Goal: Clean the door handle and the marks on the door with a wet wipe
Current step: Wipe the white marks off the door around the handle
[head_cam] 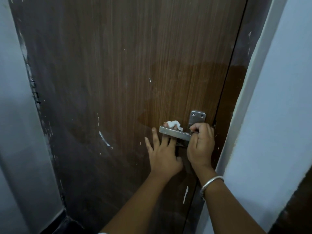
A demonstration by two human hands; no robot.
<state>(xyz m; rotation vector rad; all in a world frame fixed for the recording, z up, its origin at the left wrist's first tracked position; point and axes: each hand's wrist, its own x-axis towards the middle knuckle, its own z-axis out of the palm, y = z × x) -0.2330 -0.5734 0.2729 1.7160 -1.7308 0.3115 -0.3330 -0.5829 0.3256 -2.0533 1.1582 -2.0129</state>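
Observation:
A brown wooden door carries a steel lever handle on a steel plate. My left hand reaches up from below, two fingers passing behind the lever and pressing a crumpled white wet wipe against its back and top. The little and ring fingers are spread on the door. My right hand, with a silver bangle on the wrist, is closed around the lever's root by the plate. White marks show on the door, one curved, one short, one long.
A darker damp patch spreads on the door above the handle. The door frame and a pale blue wall stand close on the right. Another pale wall borders the left, with a dark skirting below.

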